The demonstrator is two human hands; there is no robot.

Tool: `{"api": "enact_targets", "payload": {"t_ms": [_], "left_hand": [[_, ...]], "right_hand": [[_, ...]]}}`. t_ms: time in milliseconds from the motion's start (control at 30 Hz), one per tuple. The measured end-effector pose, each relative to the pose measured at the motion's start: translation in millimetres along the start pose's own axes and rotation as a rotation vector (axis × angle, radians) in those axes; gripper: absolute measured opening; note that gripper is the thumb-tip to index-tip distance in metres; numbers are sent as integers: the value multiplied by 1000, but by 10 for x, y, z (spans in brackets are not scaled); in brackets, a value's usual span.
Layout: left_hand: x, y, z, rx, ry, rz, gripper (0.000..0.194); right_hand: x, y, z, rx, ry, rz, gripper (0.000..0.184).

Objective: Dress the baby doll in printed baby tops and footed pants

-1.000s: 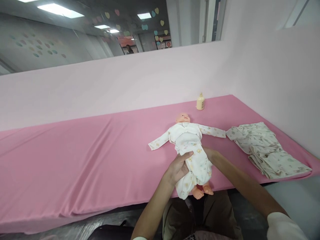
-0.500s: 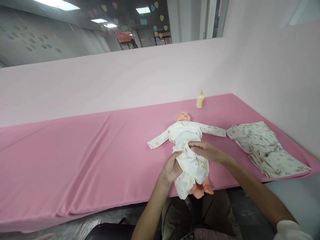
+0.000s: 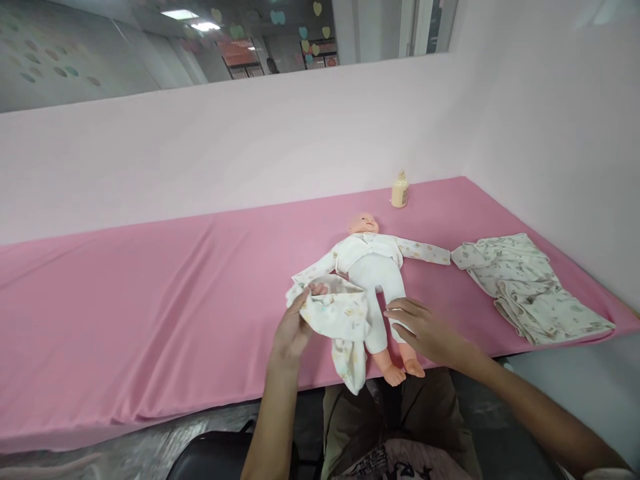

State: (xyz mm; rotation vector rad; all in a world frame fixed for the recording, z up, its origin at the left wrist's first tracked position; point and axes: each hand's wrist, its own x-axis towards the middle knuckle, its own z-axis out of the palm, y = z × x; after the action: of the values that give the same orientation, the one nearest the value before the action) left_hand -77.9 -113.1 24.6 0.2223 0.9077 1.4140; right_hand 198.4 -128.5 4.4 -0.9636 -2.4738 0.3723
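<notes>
A baby doll [image 3: 365,223] lies on its back, its feet toward me. It wears a white printed long-sleeved top [image 3: 367,247], with both sleeves spread out, and its lower body and legs are plain white down to bare feet. My left hand [image 3: 295,327] grips small printed baby pants [image 3: 340,313] at the waistband, with some fingers inside the opening. The pants hang to the left of the doll, one leg dangling near the table edge. My right hand [image 3: 417,327] is beside the doll's leg on the right, fingers apart and holding nothing.
A pink sheet [image 3: 125,313] covers the table. A pale yellow pump bottle [image 3: 399,190] stands at the back near the wall. Crumpled leaf-print cloth [image 3: 535,287] lies to the right. A black chair [image 3: 215,457] is below the table's front edge.
My left hand has moved left with the pants, off the doll's body, uncovering its white legs. My right hand has let go of the pants and come down nearer the doll's leg.
</notes>
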Motion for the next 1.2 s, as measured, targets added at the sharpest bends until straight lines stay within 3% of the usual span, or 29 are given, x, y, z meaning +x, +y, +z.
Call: {"api": "enact_targets", "payload": {"t_ms": [100, 200, 300, 500, 667, 800, 933, 1200], "left_hand": [[-11, 155, -121, -28, 26, 81, 14], [-35, 158, -168, -6, 5, 87, 15], [-86, 42, -163, 47, 40, 54, 14], [-333, -315, -156, 37, 148, -49, 14], [-555, -569, -178, 9, 176, -130, 21], [-660, -684, -118, -30, 56, -182, 23], [-746, -710, 6, -36, 27, -204, 32], [-1132, -604, 262, -82, -51, -230, 48]], "right_hand": [[-66, 22, 83, -107, -146, -140, 31], [-20, -37, 171, -110, -281, -271, 43], [77, -93, 266, -139, -309, -335, 54], [185, -54, 304, -96, -334, -424, 38], [257, -16, 57, 57, -295, -313, 52], [389, 1, -76, 94, -175, -348, 56], [472, 15, -40, 38, 20, -408, 51], [474, -24, 75, -59, 230, -403, 46]]}}
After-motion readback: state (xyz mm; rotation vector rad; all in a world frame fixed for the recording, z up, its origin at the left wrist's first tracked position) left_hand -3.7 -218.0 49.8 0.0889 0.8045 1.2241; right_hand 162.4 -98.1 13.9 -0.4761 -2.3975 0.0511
